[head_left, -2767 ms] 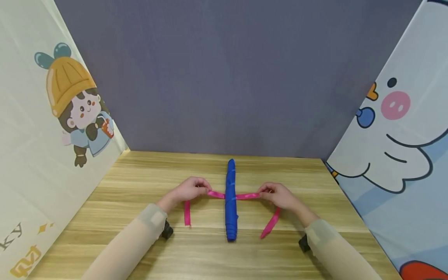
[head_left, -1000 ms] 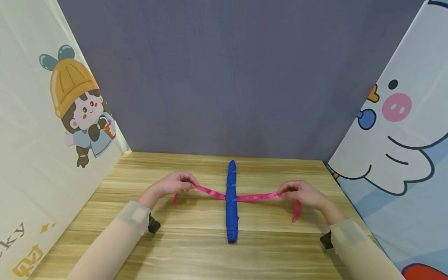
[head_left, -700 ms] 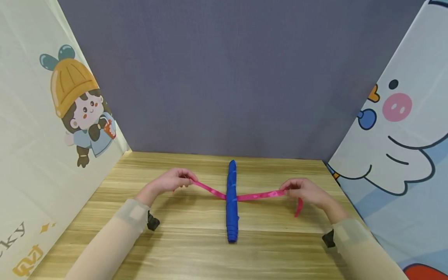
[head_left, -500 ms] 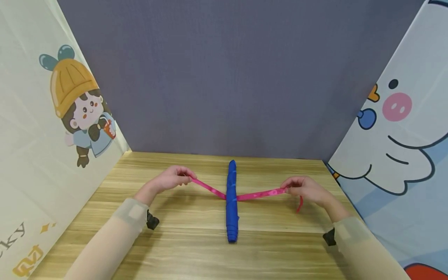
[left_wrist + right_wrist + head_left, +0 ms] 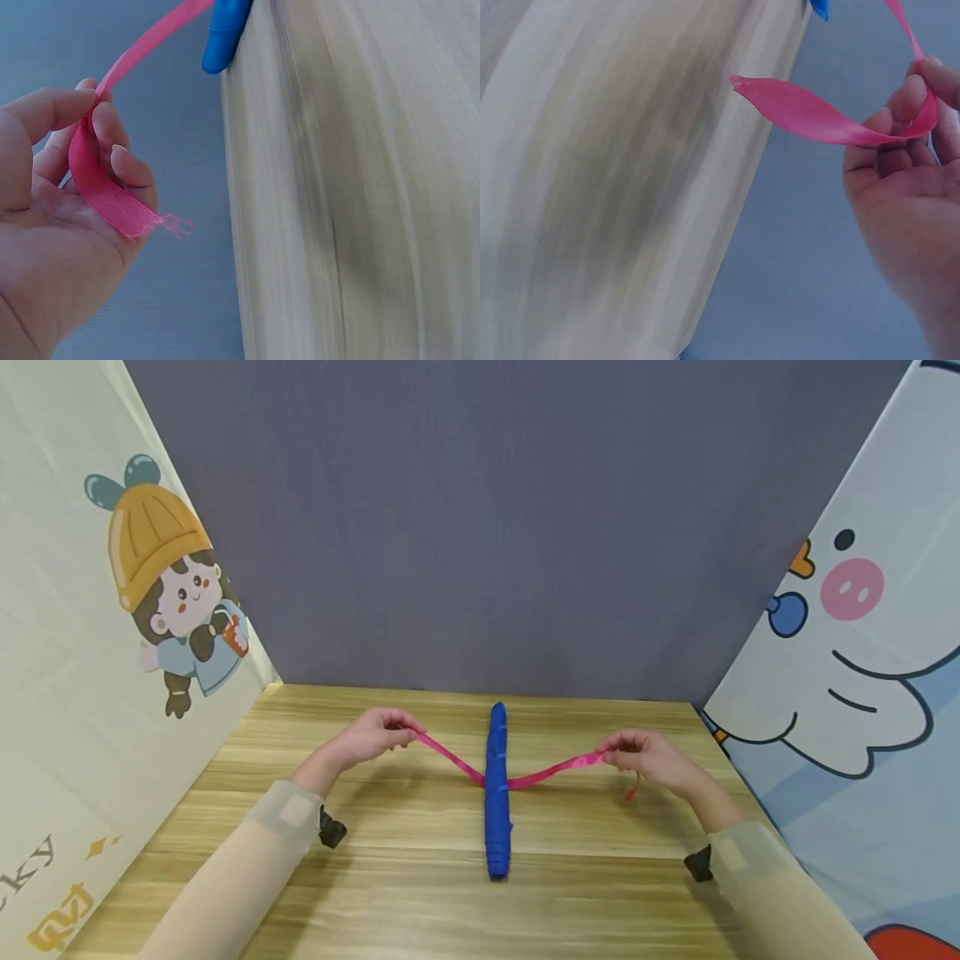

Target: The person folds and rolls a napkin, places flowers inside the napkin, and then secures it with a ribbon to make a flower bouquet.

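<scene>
A rolled blue cloth-like bundle (image 5: 497, 810) lies lengthwise on the table, pointing away from me. From under its middle a pink ribbon (image 5: 453, 757) comes out on both sides and rises to my hands. My left hand (image 5: 371, 735) pinches one side between thumb and fingers; in the left wrist view the frayed ribbon tail (image 5: 112, 202) curls across the palm. My right hand (image 5: 648, 758) pinches the other side, and its loose tail (image 5: 802, 112) sticks out past the fingers in the right wrist view. Both hands are raised above the table, the bundle between them.
The wood-grain table (image 5: 420, 910) ends at a grey back panel (image 5: 480, 527). Printed cartoon panels stand at the left (image 5: 60, 693) and right (image 5: 900, 710). Black wrist cameras sit under the left sleeve (image 5: 247, 852) and right sleeve (image 5: 780, 885).
My hands have moved apart and upward with the ribbon, lifting its two sides off the table into a shallow V. The blue bundle has stayed in place.
</scene>
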Available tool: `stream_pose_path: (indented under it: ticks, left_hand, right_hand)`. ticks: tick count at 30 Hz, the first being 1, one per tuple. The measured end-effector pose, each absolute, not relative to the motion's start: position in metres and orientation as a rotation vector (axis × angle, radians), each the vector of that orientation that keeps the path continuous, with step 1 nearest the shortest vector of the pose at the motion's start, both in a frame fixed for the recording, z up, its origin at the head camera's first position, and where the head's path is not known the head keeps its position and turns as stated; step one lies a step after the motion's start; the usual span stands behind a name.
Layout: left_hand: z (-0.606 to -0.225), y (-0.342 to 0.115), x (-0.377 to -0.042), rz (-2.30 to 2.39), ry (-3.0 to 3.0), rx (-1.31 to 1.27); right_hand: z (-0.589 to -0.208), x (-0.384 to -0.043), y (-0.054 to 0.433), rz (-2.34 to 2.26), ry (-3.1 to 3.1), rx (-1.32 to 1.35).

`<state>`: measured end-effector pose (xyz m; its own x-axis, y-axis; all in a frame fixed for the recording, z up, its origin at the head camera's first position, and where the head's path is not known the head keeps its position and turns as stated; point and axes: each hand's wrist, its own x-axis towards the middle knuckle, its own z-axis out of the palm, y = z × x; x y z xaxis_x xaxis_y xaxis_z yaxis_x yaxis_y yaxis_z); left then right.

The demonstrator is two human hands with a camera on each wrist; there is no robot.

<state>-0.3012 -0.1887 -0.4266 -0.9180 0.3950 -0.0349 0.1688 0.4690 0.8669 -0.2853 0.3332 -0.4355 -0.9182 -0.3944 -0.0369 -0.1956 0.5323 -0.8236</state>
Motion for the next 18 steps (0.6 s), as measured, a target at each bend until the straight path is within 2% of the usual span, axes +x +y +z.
stream_pose_path:
  ticks: [18]
  left_hand:
    - [-0.412, -0.155, -0.304, 1.474, 2.499, 0.545]
  right_hand:
    - [-0.415, -0.288, 0.294, -1.401, 2.545, -0.650]
